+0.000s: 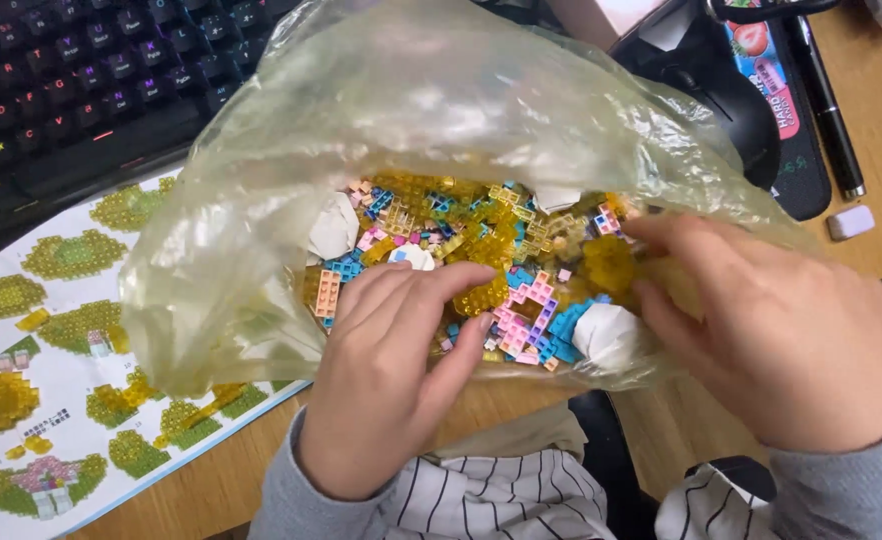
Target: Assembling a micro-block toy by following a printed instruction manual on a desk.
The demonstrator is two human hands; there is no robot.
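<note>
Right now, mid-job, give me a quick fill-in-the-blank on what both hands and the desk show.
1. Both hands reach into a clear plastic ____ of small building bricks.
2. The left hand has its fingers on a translucent ____ brick piece.
3. The instruction sheet lies on the desk, just below the ____.
4. Beyond the right hand, a small white ____ lies by the pen.

Missing words: bag; yellow; keyboard; eraser

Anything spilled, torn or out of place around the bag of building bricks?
Nothing stands out. The small bricks all lie inside the clear plastic bag; both hands, left and right, are at its opening, beside the instruction sheet.
</note>
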